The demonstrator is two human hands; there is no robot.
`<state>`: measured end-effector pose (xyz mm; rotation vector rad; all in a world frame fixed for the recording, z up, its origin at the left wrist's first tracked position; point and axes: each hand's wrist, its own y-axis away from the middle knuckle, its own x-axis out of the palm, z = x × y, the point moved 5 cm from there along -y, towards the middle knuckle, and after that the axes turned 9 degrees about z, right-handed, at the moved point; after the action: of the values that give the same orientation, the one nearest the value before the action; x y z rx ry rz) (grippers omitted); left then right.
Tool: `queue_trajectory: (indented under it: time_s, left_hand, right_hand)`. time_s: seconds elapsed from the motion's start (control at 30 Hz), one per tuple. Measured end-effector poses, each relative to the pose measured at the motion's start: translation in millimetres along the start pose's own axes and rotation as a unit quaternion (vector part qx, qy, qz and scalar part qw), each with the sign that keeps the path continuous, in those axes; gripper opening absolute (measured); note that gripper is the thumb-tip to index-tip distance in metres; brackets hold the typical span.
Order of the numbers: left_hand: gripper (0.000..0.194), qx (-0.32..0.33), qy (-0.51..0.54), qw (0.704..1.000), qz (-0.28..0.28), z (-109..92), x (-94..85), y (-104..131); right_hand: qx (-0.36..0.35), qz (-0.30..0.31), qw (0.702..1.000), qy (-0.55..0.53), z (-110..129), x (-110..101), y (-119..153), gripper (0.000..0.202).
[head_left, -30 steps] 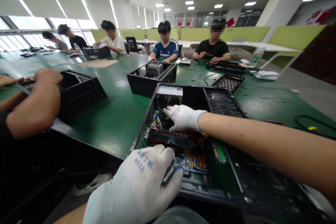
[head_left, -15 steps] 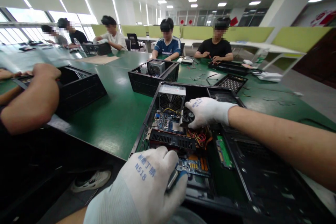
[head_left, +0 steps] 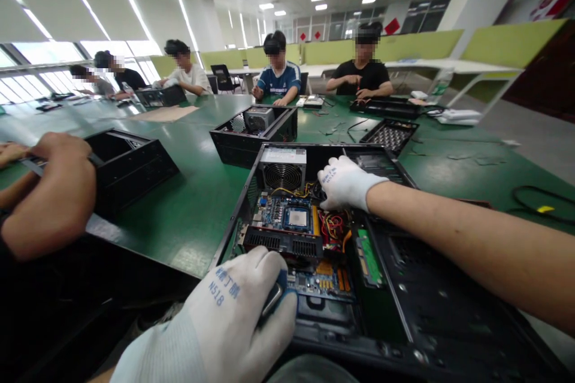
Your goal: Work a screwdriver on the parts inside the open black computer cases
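Note:
An open black computer case (head_left: 314, 308) lies in front of me. Inside it are a silver power supply (head_left: 283, 158), a blue motherboard with a bare square processor (head_left: 297, 218), a black slotted card (head_left: 283, 242), red and yellow wires (head_left: 333, 224) and a green board (head_left: 369, 256). My left hand (head_left: 242, 299), in a white glove, is closed around a small metal-edged object at the near left of the case; the object is mostly hidden. My gloved right hand (head_left: 342, 182) has its fingers curled down over dark parts right of the power supply; what they hold is hidden.
Another open case (head_left: 251, 131) stands just beyond mine, and one more (head_left: 132, 170) at the left by a person's bare arm (head_left: 58, 191). A perforated black panel (head_left: 390, 135) lies behind. A cable (head_left: 545, 206) rests at right. Several people sit across the table.
The dark fan that my right hand held over the motherboard no longer shows there, and the processor is uncovered. My right hand has moved slightly off to the right within the case.

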<state>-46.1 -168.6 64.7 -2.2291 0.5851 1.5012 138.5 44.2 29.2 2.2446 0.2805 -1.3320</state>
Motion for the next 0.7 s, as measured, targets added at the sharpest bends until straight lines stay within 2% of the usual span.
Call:
queue_trajectory:
  time_s: [0.13, 0.23, 0.3, 0.47, 0.57, 0.7]
  left_hand:
    - [0.018, 0.016, -0.037, 0.999, 0.028, 2, -13.2, -25]
    - [0.028, 0.005, -0.101, 0.994, 0.04, 12, -21.8, -65]
    - [0.034, -0.025, -0.134, 0.987, 0.082, 25, -18.8, -98]
    - [0.039, -0.028, -0.2, 0.943, 0.265, 54, 19.6, -168]
    - [0.042, -0.015, -0.209, 0.927, 0.312, 64, 47.2, -191]
    - [0.043, 0.002, -0.207, 0.913, 0.352, 69, 76.7, -202]
  right_hand:
    - [0.007, 0.0, 1.0, -0.006, -1, 0, 1, 0.064]
    - [0.013, -0.002, 1.0, -0.012, -2, 0, 1, 0.066]
    - [0.017, -0.003, 1.0, -0.018, -2, 0, 2, 0.067]
    - [0.021, -0.006, 0.999, -0.029, -4, 0, 3, 0.065]
    - [0.019, -0.006, 0.999, -0.031, -4, -1, 4, 0.065]
    - [0.016, -0.005, 0.999, -0.033, -5, -1, 4, 0.066]
